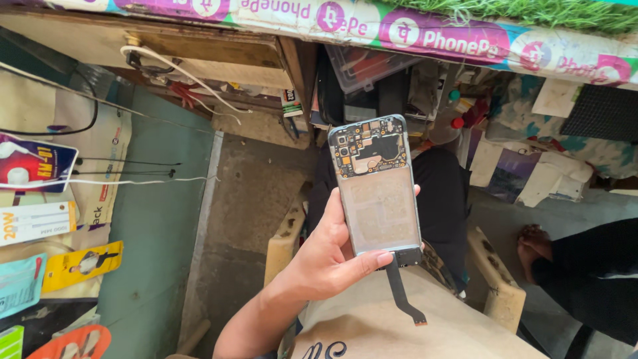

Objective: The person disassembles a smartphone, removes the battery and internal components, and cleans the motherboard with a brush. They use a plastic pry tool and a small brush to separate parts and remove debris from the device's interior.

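Evidently the left hand [325, 256] grips the opened phone [377, 186] by its edges, fingers wrapped around, keeping its circuit board [365, 147] facing up and its ribbon cable [402, 289] dangling free.

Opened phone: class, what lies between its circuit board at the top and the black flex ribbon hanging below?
In the head view, a bare silvery frame panel spans between circuit board and ribbon.

Open air is lying around the opened phone [377, 189] on its left and right, above the bare floor [246, 199]. Above it, the cluttered shelf [372, 80] is crowding in close. Below, a dangling flex cable [402, 292] is hanging in the way. Packaged goods [40, 219] are lining the far left, and another person's feet [535, 242] are resting at right.
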